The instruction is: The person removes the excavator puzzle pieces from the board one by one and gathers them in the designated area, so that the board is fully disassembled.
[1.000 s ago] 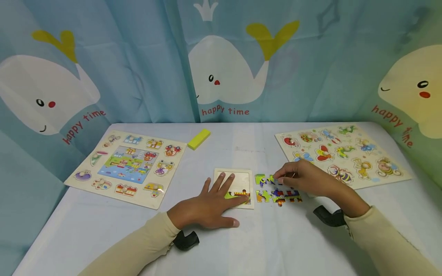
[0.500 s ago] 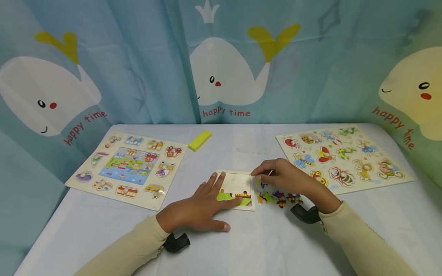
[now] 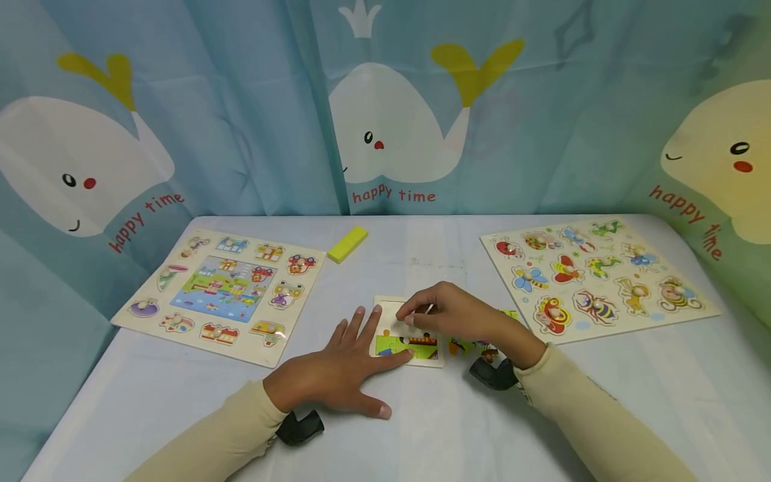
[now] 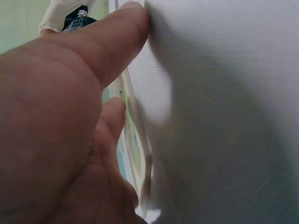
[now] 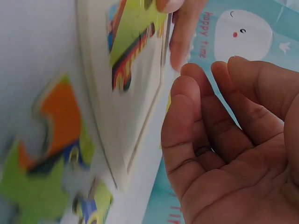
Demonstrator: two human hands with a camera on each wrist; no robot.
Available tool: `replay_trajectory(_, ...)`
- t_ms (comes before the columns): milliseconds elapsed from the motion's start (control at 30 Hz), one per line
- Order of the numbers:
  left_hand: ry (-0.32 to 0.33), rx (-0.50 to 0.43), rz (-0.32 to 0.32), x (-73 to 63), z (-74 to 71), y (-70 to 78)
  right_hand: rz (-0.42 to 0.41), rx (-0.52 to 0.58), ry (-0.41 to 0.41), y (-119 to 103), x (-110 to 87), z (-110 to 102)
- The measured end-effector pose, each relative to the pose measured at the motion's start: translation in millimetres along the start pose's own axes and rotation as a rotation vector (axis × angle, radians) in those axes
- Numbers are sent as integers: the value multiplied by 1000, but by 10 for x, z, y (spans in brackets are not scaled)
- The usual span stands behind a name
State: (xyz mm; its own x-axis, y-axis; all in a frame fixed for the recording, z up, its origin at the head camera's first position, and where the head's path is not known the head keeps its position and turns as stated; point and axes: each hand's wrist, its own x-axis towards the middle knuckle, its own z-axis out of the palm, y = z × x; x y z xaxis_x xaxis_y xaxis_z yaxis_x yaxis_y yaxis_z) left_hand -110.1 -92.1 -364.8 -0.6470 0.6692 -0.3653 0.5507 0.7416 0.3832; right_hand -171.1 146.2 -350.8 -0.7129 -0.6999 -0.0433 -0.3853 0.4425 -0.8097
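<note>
1. The small jigsaw tray (image 5: 133, 116) is set flat, mid-table, with a strip of seated pieces (image 3: 421, 351) fitted along its 6 o'clock side; bare board is shown toward 12.

2. The loose jigsaw pieces (image 3: 460, 346) are laid out just beside the tray, around 3 to 4 o'clock, partly blocked from view by the right arm.

3. The left hand (image 3: 328, 375) is spread wide with nothing gripped; its index finger is rested over the seated strip, so the tray is probably kept from skating about.

4. The right hand (image 3: 456, 314) is poised over the tray's 2 o'clock area, fingers curled and tips close to the thumb. Whether a piece is pinched there can't be told, tbh.

5. Handling-wise: the pieces look thin, stiff and light, likely printed wood or board. The glossy face might be a bit slippery, and the knobs could get chipped if forced.

6. Pieces are best pinched by opposite edges, thumb and index, then pressed flat. The tray is best steadied by its rim.

7. A yellow block (image 3: 347, 245) is left at 11 o'clock from the tray, well out of the way.
</note>
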Motion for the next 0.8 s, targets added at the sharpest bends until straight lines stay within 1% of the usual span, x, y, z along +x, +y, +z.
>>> replay_trajectory(133,-17,11,2,4,16,-4,-8,37,-38,-1,55,77)
replay_trajectory(233,-19,10,0,7,24,-4,-17,55,-50,7,74,119)
replay_trajectory(300,-17,13,2,10,27,-3,-10,65,-55,6,75,139)
replay_trajectory(600,-17,28,7,31,31,-13,-4,61,-87,18,77,177)
replay_trajectory(800,-15,38,7,35,23,-28,-25,72,-96,49,94,182)
